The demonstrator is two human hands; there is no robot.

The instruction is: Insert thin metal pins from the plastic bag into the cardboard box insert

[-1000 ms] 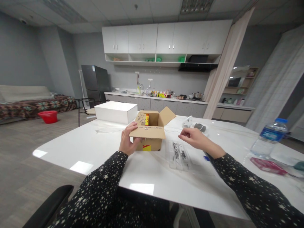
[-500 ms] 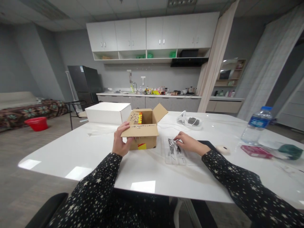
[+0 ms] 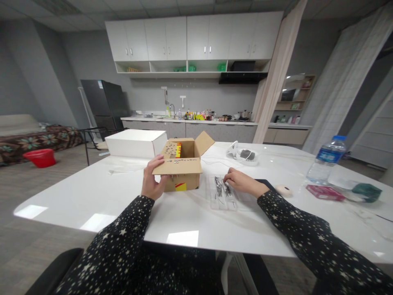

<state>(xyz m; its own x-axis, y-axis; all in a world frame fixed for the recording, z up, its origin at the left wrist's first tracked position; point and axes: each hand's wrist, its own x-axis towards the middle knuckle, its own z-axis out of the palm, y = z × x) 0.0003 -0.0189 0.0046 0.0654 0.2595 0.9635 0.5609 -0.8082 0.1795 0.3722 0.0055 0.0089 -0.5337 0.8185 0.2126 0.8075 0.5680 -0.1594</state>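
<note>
A wide white table (image 3: 92, 196) fills the middle of the view, its glossy top reflecting the ceiling lights. On its far left part sits a closed white box (image 3: 135, 143). Just beside that, nearer the person, stands an open cardboard box (image 3: 184, 172) with a yellow and red label on its front; its right flap tilts up and outward, and its near flap is folded out flat toward the person, with a row of small metal pieces lying along it. More small pieces show on the inside wall at the back.

The left hand (image 3: 151, 180) grips the near left corner of the cardboard box, thumb on top of the flat flap and fingers curled under it, closed on the cardboard.

To the right of the box, touching the table, lies a clear plastic tray (image 3: 222, 198) holding dark metal nails or screws; which of the two cannot be told. The right hand (image 3: 242, 182) rests on the far right part of this tray with fingers bent and fingertips pressed down among the metal pieces; whether it has pinched one cannot be told.

Further right on the table stand a water bottle (image 3: 326, 159) with a blue cap, a flat pink packet (image 3: 324, 192) and a dark green bundle (image 3: 367, 191). A small round cream object (image 3: 283, 190) lies near the right forearm.
</note>
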